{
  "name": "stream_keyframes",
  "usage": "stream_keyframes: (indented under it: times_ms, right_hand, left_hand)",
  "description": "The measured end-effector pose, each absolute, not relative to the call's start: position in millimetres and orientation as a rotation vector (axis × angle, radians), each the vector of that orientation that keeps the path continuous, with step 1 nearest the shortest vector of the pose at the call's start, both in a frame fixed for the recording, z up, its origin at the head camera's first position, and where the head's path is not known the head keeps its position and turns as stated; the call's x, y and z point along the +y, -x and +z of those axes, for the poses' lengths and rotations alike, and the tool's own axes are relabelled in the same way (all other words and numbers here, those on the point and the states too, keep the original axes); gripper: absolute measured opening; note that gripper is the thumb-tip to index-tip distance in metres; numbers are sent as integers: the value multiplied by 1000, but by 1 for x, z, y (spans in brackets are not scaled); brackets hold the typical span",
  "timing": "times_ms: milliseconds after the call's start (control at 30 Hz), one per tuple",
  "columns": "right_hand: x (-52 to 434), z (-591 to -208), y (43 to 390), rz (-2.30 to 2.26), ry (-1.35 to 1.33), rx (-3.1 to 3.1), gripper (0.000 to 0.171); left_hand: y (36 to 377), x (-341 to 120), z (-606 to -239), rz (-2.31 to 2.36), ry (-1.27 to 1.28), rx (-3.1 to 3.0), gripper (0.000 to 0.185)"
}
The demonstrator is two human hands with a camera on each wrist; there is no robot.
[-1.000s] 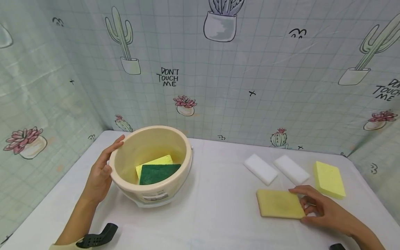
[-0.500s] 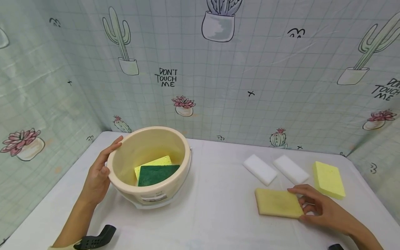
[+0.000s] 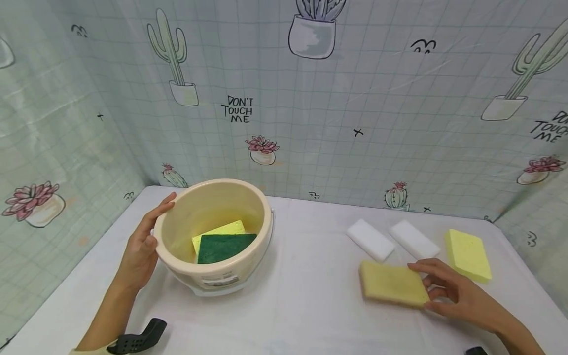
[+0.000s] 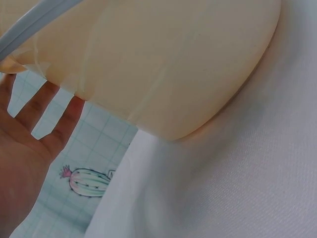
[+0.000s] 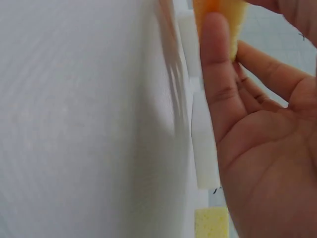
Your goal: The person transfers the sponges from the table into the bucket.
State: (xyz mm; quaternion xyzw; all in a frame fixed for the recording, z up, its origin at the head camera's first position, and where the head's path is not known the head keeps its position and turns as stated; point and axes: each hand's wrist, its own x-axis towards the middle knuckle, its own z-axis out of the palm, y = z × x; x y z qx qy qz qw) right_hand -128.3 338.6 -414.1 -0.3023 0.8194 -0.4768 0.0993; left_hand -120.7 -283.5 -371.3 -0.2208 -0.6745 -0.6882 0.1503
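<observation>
Head view: right hand (image 3: 461,296) pinches a tan sponge (image 3: 392,284) by its near edge; left hand (image 3: 142,249), fingers straight, rests against a cream bucket (image 3: 213,276).
Right wrist view alone shows thumb and fingers (image 5: 215,74) clamping the porous slab. Beyond the fingertips lie two smooth white blocks (image 3: 370,240); the backdrop reads "DON'T TOUCH ME" (image 3: 239,109).

"DON'T TOUCH ME" is printed in black on the backdrop cloth (image 3: 284,98), left of centre, and again, cut off, at its right edge. The bucket (image 3: 213,236) bears a label, probably printed but unreadable.
</observation>
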Motion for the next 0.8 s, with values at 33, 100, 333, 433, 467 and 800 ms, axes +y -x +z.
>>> stream_keyframes:
  times_ms: [33, 100, 333, 433, 467, 800]
  right_hand:
    - [337, -413, 128, -1409, 897, 2432, 66]
    - [335, -411, 129, -1407, 906, 2449, 66]
    - [322, -399, 137, -1474, 1077, 2374, 67]
    - [313, -389, 142, -1478, 1125, 2339, 67]
    - [309, -386, 144, -1480, 1147, 2332, 68]
    - [268, -345, 153, -1456, 1213, 2342, 70]
  left_hand:
    - [121, -284, -372, -1975, 634, -1937, 60]
    - [121, -284, -372, -1973, 630, -1936, 59]
    - [119, -283, -371, -1963, 624, -1939, 60]
    - [118, -283, -371, -1964, 593, -1948, 62]
    - [118, -283, -371, -1964, 587, -1951, 62]
    - [119, -282, -370, -1981, 578, -1944, 62]
